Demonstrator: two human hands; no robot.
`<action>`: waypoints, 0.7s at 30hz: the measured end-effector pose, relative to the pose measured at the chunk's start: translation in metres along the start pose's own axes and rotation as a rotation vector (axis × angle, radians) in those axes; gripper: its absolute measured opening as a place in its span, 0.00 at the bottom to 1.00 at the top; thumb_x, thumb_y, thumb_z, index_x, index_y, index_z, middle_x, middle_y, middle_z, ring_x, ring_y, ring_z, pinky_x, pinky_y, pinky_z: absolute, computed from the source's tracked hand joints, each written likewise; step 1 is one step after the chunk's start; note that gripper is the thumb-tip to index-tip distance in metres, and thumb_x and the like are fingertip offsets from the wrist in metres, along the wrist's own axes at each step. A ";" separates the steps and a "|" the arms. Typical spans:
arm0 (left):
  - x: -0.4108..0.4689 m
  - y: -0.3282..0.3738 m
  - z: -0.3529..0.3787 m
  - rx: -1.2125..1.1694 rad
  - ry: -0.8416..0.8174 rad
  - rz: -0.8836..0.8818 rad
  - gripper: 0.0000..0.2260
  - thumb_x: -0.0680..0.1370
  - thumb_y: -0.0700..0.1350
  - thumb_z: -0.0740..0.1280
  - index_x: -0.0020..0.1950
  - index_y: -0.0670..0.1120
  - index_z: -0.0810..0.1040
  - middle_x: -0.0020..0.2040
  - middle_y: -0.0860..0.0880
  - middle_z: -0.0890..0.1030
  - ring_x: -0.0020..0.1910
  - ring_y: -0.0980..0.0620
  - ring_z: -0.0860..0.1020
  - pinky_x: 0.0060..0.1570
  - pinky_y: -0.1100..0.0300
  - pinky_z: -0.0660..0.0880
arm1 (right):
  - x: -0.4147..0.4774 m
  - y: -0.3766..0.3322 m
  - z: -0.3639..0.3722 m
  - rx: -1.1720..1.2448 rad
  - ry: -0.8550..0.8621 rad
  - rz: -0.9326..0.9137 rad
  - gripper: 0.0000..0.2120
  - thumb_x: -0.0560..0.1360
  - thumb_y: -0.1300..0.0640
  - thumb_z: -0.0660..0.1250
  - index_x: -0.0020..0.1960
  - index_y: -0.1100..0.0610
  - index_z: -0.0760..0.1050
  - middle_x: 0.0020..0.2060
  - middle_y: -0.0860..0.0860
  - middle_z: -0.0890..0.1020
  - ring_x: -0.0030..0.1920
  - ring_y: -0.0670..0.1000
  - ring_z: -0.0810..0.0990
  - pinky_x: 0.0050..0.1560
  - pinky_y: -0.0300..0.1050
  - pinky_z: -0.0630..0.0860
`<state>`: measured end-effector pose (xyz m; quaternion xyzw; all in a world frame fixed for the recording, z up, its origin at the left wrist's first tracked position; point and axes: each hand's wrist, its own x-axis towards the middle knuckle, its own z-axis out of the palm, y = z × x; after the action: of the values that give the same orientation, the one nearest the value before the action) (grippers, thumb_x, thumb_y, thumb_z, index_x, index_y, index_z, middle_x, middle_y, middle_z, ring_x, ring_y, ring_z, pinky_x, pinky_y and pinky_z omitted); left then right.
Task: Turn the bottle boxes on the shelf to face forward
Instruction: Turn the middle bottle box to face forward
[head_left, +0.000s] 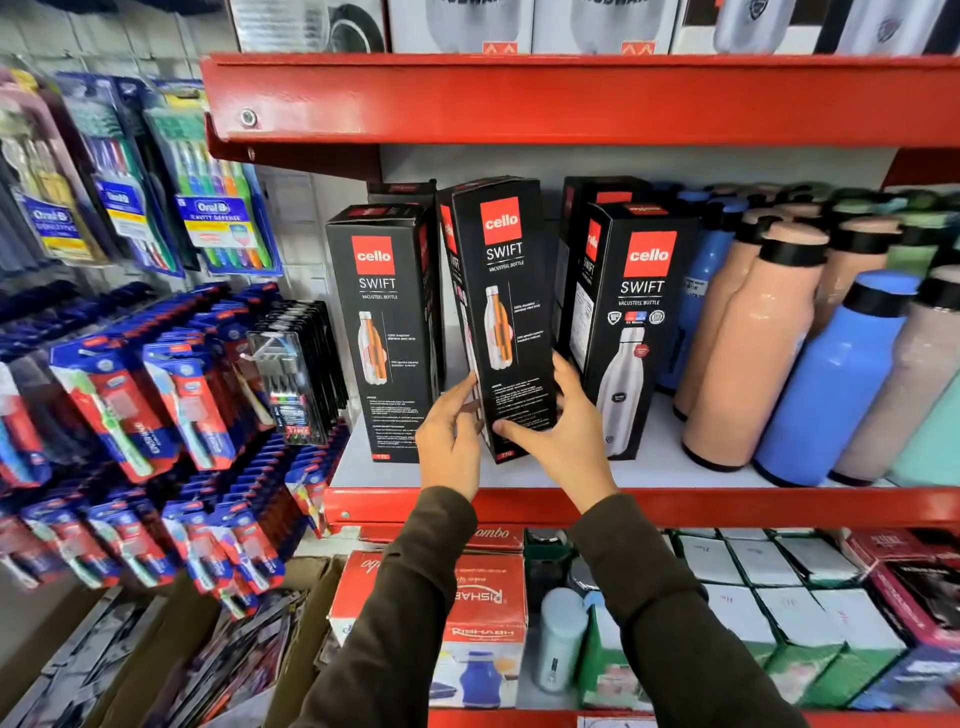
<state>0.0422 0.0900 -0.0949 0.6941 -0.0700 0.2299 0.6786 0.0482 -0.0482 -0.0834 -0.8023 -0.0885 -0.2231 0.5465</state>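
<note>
Three black Cello Swift bottle boxes stand at the front of the white shelf (654, 462). The middle box (506, 291) is tilted, leaning left at the top, its cutaway-bottle side toward me. My left hand (451, 436) presses its lower left edge with the fingers. My right hand (563, 431) wraps its lower right side, thumb across the front. The left box (382, 322) stands upright and shows the same cutaway side. The right box (631, 312) shows a steel bottle picture and is angled slightly. More black boxes stand behind them, mostly hidden.
Peach bottles (748, 353) and blue bottles (831, 384) crowd the shelf's right side. A red shelf lip (571, 98) hangs overhead. Toothbrush packs (171, 395) hang on the left wall. Boxed goods (483, 623) fill the shelf below.
</note>
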 end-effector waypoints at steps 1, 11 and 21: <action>-0.002 0.003 0.000 -0.010 -0.002 0.001 0.22 0.75 0.40 0.54 0.63 0.56 0.77 0.61 0.57 0.78 0.63 0.51 0.78 0.64 0.47 0.77 | 0.000 -0.001 0.001 -0.005 0.003 -0.011 0.46 0.62 0.56 0.82 0.73 0.42 0.63 0.59 0.42 0.82 0.61 0.43 0.80 0.63 0.47 0.78; -0.009 0.003 0.005 0.053 0.022 0.133 0.23 0.77 0.31 0.54 0.64 0.49 0.79 0.60 0.48 0.79 0.58 0.52 0.80 0.61 0.53 0.78 | 0.000 -0.007 0.003 0.024 0.096 -0.028 0.45 0.60 0.56 0.82 0.70 0.43 0.63 0.64 0.43 0.76 0.65 0.41 0.75 0.65 0.37 0.72; 0.009 -0.008 -0.002 0.066 -0.007 -0.016 0.20 0.81 0.40 0.60 0.74 0.46 0.65 0.71 0.47 0.72 0.71 0.50 0.70 0.68 0.64 0.67 | -0.002 0.000 -0.002 0.088 -0.115 0.058 0.50 0.64 0.57 0.78 0.78 0.45 0.54 0.74 0.46 0.69 0.74 0.46 0.68 0.75 0.55 0.67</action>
<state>0.0531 0.0946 -0.0987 0.7174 -0.0591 0.2244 0.6569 0.0457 -0.0501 -0.0841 -0.7912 -0.1063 -0.1565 0.5815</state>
